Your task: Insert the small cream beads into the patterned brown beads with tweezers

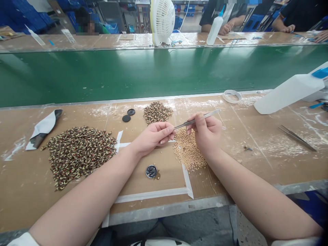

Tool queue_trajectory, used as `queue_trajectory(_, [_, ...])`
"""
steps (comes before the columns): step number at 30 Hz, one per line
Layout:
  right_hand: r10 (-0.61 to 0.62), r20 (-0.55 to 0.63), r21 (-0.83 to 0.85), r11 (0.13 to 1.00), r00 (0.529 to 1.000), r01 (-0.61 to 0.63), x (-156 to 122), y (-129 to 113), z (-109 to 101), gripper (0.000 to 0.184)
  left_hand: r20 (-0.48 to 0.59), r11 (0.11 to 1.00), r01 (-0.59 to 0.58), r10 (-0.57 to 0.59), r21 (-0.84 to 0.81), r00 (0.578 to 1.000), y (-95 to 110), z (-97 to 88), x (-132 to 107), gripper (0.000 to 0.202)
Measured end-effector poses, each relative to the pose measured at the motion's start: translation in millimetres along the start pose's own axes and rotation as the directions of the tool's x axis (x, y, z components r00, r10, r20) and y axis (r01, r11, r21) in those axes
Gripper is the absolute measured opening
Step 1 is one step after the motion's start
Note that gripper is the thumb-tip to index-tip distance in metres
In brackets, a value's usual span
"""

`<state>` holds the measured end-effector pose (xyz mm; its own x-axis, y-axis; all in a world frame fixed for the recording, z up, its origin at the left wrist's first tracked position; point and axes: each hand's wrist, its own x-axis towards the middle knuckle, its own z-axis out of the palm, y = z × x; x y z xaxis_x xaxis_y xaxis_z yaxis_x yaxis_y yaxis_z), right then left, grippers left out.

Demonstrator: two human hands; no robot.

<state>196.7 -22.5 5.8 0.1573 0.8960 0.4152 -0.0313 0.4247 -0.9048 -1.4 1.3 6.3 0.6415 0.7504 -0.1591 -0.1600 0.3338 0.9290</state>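
Observation:
My right hand (208, 131) grips a pair of metal tweezers (190, 123), whose tips reach my left hand (159, 133). The left thumb and fingers are pinched together at those tips; whatever they hold is too small to make out. Beneath and beside the hands lies a heap of small tan beads (191, 155). Just beyond is a small pile of dark-and-cream pieces (157, 112). Nearer to me, a small round dish of black, glossy stuff (151, 171) rests on the cardboard, with a wet spot beside it.
A large pile of dark-and-cream pieces (79, 153) spreads at left. Two black discs (126, 118) lie behind. At right are a tape roll (232, 96), a tilted white bottle (289, 94) and spare tweezers (298, 138). Beyond the green belt (115, 75) stands a fan (163, 22); people sit there.

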Motion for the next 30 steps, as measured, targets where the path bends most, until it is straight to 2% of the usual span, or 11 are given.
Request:
queue_trajectory(20, [0.002,0.000,0.051,0.999,1.000,-0.002,-0.9,1.1,-1.3,0.032,0.006,1.000,0.024,-0.024,-0.016,1.000,-3.4,-2.5,0.7,0.034])
queue_trajectory(28, [0.020,-0.026,0.029,0.999,0.999,-0.020,-0.9,-1.6,-0.3,0.033,-0.031,0.999,0.029,-0.030,-0.032,0.999,-3.8,-1.3,2.7,0.035])
queue_trajectory(30, [0.021,0.001,0.033,0.999,1.000,-0.021,-1.5,-3.2,0.3,0.033,-0.040,0.999,0.027,-0.028,-0.043,0.999,-3.9,-1.1,3.4,0.033])
